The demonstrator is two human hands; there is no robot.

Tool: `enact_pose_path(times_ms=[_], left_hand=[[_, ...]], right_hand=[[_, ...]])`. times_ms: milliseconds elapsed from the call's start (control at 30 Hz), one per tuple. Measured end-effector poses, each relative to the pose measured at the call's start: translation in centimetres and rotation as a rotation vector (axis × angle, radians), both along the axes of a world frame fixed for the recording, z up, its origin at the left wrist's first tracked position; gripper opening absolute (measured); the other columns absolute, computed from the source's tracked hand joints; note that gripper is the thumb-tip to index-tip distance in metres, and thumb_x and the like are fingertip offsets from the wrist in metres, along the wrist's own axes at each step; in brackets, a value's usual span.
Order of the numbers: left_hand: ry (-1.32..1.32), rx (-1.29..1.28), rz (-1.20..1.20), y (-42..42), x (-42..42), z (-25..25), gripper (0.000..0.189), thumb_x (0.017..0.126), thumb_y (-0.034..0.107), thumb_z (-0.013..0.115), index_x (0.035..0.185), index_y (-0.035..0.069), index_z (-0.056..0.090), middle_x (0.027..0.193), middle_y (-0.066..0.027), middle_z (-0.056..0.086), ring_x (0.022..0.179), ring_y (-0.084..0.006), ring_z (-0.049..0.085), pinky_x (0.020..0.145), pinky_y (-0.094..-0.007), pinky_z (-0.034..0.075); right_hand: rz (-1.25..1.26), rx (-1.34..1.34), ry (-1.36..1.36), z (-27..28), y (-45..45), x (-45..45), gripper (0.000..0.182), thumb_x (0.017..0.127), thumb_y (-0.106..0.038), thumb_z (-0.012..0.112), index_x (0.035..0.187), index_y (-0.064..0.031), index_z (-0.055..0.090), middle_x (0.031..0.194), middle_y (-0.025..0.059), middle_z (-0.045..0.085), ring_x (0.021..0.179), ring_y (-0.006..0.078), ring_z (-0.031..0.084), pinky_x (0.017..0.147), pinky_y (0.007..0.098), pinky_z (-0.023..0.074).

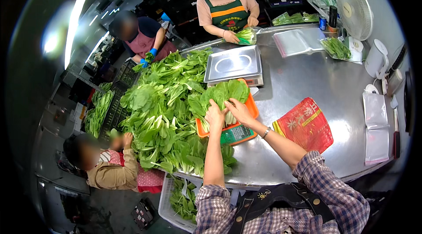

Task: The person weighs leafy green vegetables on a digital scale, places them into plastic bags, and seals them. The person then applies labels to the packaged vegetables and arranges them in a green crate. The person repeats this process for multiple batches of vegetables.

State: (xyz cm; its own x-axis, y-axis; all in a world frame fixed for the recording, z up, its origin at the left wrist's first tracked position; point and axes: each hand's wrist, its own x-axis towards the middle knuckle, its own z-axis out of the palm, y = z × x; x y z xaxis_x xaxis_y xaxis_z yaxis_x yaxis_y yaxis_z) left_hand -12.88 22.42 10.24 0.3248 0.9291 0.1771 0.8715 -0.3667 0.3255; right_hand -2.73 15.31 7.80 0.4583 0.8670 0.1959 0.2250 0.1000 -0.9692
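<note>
My left hand [216, 114] and my right hand [238, 110] are both at a bunch of leafy greens [222, 95] above an orange digital scale [252, 105]. The fingers of my left hand close on the stems; those of my right hand touch the bunch at its right side, and its exact grip is unclear. The scale's keypad [239, 133] shows below my hands. A large heap of leafy greens [158, 102] lies directly to the left. Behind the orange scale stands another scale with a steel tray [233, 64]. To the right, a red printed bag [305, 125] lies flat on the steel table [283, 85].
Across the table a person in a green apron [230, 13] holds bagged greens [246, 36]. Two co-workers [148, 36] [112, 171] stand at the left. Clear plastic bags [298, 41], a fan [354, 11] and a white kettle [376, 57] are at the right. A white basket [166, 197] stands below the table edge.
</note>
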Motion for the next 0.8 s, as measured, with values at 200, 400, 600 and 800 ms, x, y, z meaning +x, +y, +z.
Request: enact_pose_path(times_ms=[200,400,600,800], left_hand=[[0.06,-0.1,0.009,0.4,0.8,0.8,0.074,0.064,0.041,0.078,0.11,0.0,0.037,0.09,-0.0237,0.063,0.085,-0.041,0.061,0.073,-0.0463,0.048],[0.06,-0.155,0.026,0.4,0.9,1.0,0.075,0.064,0.041,0.077,0.112,0.001,0.036,0.095,-0.0246,0.063,0.091,-0.0403,0.06,0.078,-0.0459,0.047],[0.036,-0.216,0.031,0.9,-0.2,0.7,0.084,0.063,0.046,0.076,0.119,0.001,0.034,0.1,-0.0267,0.061,0.094,-0.0424,0.059,0.08,-0.0476,0.046],[-0.032,-0.158,0.029,-0.7,0.3,1.8,0.077,0.066,0.036,0.076,0.119,0.001,0.033,0.095,-0.0266,0.062,0.09,-0.0423,0.06,0.077,-0.0471,0.047]], right_hand=[[0.006,-0.251,-0.472,-1.7,-3.2,-1.5,0.043,0.08,-0.045,0.059,0.078,-0.002,0.063,0.079,0.0187,0.063,0.072,0.0313,0.062,0.062,0.0412,0.0468],[-0.069,-0.267,-0.605,-2.5,-2.1,-3.5,0.04,0.078,-0.036,0.06,0.056,-0.0036,0.06,0.056,0.0164,0.059,0.055,0.0339,0.059,0.054,0.0438,0.0456],[0.36,-0.246,-0.503,-1.9,-5.6,-3.4,0.027,0.076,-0.027,0.057,0.063,-0.0039,0.061,0.062,0.0154,0.061,0.058,0.0345,0.06,0.056,0.0446,0.0454],[0.112,-0.208,-0.223,-3.0,-4.9,1.2,0.033,0.081,-0.033,0.061,0.082,-0.0002,0.064,0.078,0.016,0.064,0.071,0.027,0.062,0.065,0.0366,0.047]])
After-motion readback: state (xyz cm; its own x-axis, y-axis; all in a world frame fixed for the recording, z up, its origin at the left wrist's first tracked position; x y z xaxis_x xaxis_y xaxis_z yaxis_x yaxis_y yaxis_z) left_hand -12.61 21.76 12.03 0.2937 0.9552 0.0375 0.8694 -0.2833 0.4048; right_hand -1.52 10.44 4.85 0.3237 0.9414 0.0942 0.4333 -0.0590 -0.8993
